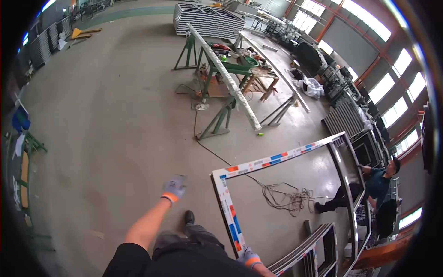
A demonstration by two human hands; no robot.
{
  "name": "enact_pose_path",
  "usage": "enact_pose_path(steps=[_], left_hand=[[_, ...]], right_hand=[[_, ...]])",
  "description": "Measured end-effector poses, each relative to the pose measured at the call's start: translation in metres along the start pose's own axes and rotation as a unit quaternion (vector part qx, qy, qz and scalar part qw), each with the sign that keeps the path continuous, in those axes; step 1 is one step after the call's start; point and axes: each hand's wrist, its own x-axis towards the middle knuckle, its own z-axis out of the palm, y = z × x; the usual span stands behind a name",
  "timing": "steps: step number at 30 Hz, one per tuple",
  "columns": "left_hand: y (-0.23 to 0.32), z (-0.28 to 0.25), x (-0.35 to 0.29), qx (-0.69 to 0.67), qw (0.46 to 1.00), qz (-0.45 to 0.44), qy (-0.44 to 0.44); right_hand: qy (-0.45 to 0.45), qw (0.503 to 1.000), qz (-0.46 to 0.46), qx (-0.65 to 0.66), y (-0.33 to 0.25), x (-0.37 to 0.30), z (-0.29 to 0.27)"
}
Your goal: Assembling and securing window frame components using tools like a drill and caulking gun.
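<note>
Right hand (249, 257), gloved, at the near end of a large window or door frame (277, 159); fingers appear closed round the edge member. Frame runs from the wearer's right across to a co-worker (378, 180), one hand at its far side. Left hand (174, 187) out ahead, gloved, empty, apart from the frame; blurred, can't tell if fingers are spread or curled. More frames (318, 249) lower right. Coiled cable (288, 198) on floor, seen through the frame. Beyond: long bar (226, 76) on green trestles.

Reading: two-person carry or support in hand. Next move calls for matched pace, feet clear of cable.
</note>
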Motion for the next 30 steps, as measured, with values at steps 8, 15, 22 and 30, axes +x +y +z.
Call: enact_pose_path(steps=[8, 15, 22, 30], left_hand=[[-0.286, 0.092, -0.492, 0.036, 0.750, -0.657, 0.066], [-0.192, 0.064, -0.769, 0.270, 0.742, -0.295, -0.538], [-0.185, 0.052, -0.744, -0.132, 0.773, -0.610, 0.116], [-0.087, 0.019, -0.594, -0.076, 0.896, -0.387, 0.206]], right_hand=[[-0.004, 0.998, -0.059, -0.038, 0.038, -0.002, 0.021], [0.066, 0.996, -0.058, -0.031, 0.118, -0.036, 0.041], [0.113, 0.980, -0.146, -0.077, 0.201, -0.029, 0.043], [0.072, 0.988, -0.127, -0.058, 0.269, -0.024, 0.097]])
